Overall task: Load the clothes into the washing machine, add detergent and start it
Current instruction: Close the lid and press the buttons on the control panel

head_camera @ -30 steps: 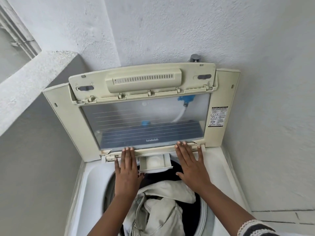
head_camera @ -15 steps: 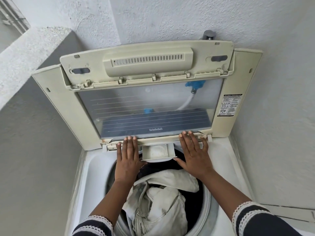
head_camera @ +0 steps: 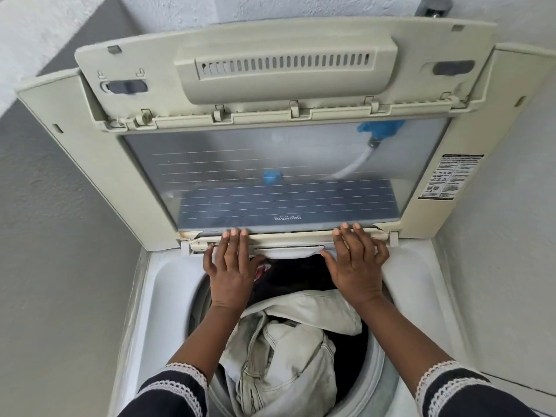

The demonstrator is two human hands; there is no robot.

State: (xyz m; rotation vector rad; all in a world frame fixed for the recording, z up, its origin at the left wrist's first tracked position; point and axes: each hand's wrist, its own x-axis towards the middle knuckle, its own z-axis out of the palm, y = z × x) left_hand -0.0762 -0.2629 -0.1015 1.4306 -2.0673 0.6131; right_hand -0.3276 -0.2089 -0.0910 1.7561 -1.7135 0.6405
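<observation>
The top-loading washing machine [head_camera: 156, 284] stands with its cream lid [head_camera: 282, 70] folded up against the wall. Its drum holds pale denim clothes [head_camera: 282, 353] over dark garments [head_camera: 301, 275]. The white detergent drawer [head_camera: 288, 251] at the back rim is pushed almost fully in. My left hand [head_camera: 230, 266] lies flat with straight fingers on the rim left of the drawer. My right hand [head_camera: 356, 263] lies flat to the drawer's right, its thumb at the drawer's edge. Both hands' fingertips touch the lid's hinge strip.
Rough white walls close in behind and to the right [head_camera: 496, 266], a grey wall on the left [head_camera: 60, 236]. A blue hose fitting [head_camera: 379, 130] shows through the lid's clear window. A warning label [head_camera: 451, 176] sits on the lid's right frame.
The detergent drawer, sticking out between my hands earlier, has slid back into the rim. The camera has moved closer and lower; both hands stay flat by the drawer.
</observation>
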